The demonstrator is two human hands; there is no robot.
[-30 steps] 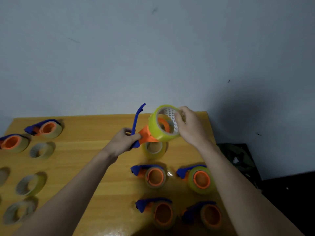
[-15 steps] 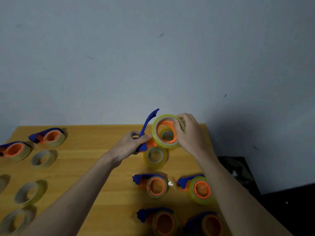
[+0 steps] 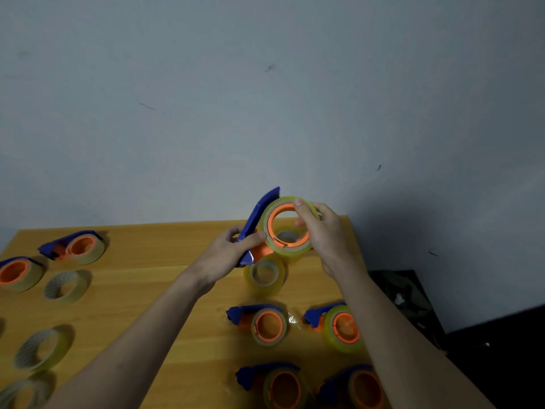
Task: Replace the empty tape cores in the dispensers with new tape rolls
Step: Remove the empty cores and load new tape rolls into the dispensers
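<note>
Held above the wooden table (image 3: 147, 290), the blue-and-orange plastic dispenser (image 3: 253, 228) is pinched in the left hand's (image 3: 227, 255) grip; the right hand (image 3: 321, 231) grips the yellowish clear tape roll (image 3: 287, 228), seemingly seated on the hub. Press squarely, evenly.

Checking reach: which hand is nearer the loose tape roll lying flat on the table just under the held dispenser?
Left. The left hand, gripping the dispenser's blue handle, sits just left of the loose roll. The right hand holds the mounted roll, above and right.
</note>
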